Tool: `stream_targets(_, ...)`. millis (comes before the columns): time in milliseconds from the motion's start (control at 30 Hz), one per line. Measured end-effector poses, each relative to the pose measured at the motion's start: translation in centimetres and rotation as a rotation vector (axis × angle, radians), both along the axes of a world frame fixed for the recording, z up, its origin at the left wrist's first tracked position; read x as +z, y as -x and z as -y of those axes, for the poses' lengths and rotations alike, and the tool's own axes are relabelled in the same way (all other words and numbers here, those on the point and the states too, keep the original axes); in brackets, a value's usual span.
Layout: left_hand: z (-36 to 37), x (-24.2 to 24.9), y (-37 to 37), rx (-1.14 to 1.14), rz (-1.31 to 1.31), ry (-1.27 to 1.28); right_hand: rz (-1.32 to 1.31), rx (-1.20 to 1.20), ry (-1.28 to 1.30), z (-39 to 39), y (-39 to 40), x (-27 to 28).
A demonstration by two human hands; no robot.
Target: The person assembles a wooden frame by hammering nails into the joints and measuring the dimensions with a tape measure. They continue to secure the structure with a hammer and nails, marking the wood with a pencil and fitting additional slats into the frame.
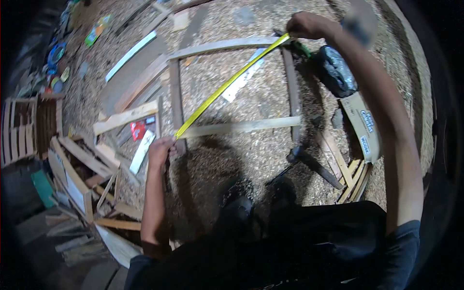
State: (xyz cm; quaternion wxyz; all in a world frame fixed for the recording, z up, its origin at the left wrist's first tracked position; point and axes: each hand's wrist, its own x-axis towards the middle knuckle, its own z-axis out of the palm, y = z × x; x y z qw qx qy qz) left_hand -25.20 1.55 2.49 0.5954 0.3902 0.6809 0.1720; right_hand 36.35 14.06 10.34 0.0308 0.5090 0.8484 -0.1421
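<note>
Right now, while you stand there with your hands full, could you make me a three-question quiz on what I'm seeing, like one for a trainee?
1. How does the yellow tape lie across the wooden frame?
A) Along one side only
B) Diagonally, from corner to corner
C) Coiled up in the middle

2. True or false: the left hand is at one end of the stretched tape and the right hand is at the other.

3. Fill in the colour: the small packet lying just beyond the left hand, among the wood pieces, is mostly ____.

Key: 1. B; 2. true; 3. red
</note>
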Motion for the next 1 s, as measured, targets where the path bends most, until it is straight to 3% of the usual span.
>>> stream_targets(167, 0.8, 0.6, -0.5, -0.029, -0.077, -0.131, -0.049, -0.042, 0.047, -0.2, -2.5, 0.0)
stream_targets(333, 0.6, 0.6, -0.3, -0.011, -0.048, -0.087, -0.021, -0.02, 0.081, -0.7, -2.7, -2.0)
stream_targets(533, 0.0, -0.7, 1.0, -0.032, -0.045, -0.048, -0.058, -0.187, 0.202, -2.2, -2.7, -3.4)
stream_targets(1000, -0.1, -0.2, 0.7, -0.053, -0.072, -0.029, -0.112, -0.12, 0.096, -1.8, -4.3, -4.1)
